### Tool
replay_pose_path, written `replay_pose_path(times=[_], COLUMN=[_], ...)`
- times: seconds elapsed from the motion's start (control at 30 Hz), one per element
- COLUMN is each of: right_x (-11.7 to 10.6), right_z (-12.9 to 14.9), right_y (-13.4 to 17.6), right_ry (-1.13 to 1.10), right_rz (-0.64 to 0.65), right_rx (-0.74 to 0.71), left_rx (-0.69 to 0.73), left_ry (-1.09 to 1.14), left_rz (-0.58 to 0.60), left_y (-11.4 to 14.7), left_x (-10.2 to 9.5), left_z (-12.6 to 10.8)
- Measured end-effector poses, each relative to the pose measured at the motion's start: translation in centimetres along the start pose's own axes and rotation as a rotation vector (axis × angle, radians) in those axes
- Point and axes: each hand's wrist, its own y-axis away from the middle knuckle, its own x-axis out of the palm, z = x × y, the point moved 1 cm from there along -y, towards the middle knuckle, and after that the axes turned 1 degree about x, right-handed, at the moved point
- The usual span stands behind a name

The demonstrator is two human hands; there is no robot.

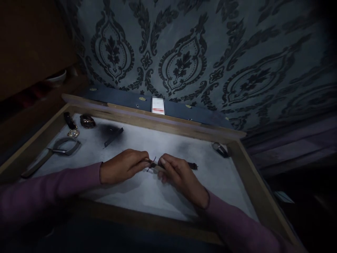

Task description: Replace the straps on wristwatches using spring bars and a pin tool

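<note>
My left hand [126,164] is closed, its thumb and fingers pinching a small watch [150,162] with a coppery glint over the white-lined tray. Thin dark prongs cross beside its fingertips; what they belong to is too dim to tell. My right hand [179,170] is closed close by, its fingers round a pale narrow strip [159,168] that meets the watch. Past the right knuckles a dark strap end [193,165] shows; whether it joins the held piece is hidden. A loose black strap [113,137] lies beyond my left hand.
A wooden-walled tray [244,172] surrounds the work. At its left are a dark bulky watch [87,121], a gold-toned watch [73,133] and a grey-strapped watch [65,146]. Another watch [220,149] lies at far right. A small white box [158,105] stands behind the back wall.
</note>
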Motion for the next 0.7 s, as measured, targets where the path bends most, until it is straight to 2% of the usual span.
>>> replay_pose_path(times=[0.1,0.27,0.37,0.57,0.7], right_x=[0.0,0.6,0.9,1.3,1.3], right_z=[0.6,0.9,0.7,0.5,0.4], right_y=[0.4,0.8,0.9,1.2,1.2], right_ry=[0.161,0.266,0.341,0.374,0.407], right_rz=[-0.066,-0.033,-0.06,-0.089,-0.103], right_rx=[-0.118,-0.184,-0.244,-0.295,-0.305], left_rx=[-0.067,-0.122,-0.156,-0.24,-0.288], left_ry=[0.087,0.169,0.245,0.381,0.484], left_rz=[0.036,0.051,0.042,-0.031,-0.035], left_y=[-0.1,0.0,0.1,0.2,0.2], left_x=[0.0,-0.1,-0.1,0.4,0.7], left_z=[-0.1,-0.3,-0.6,-1.1,-1.1])
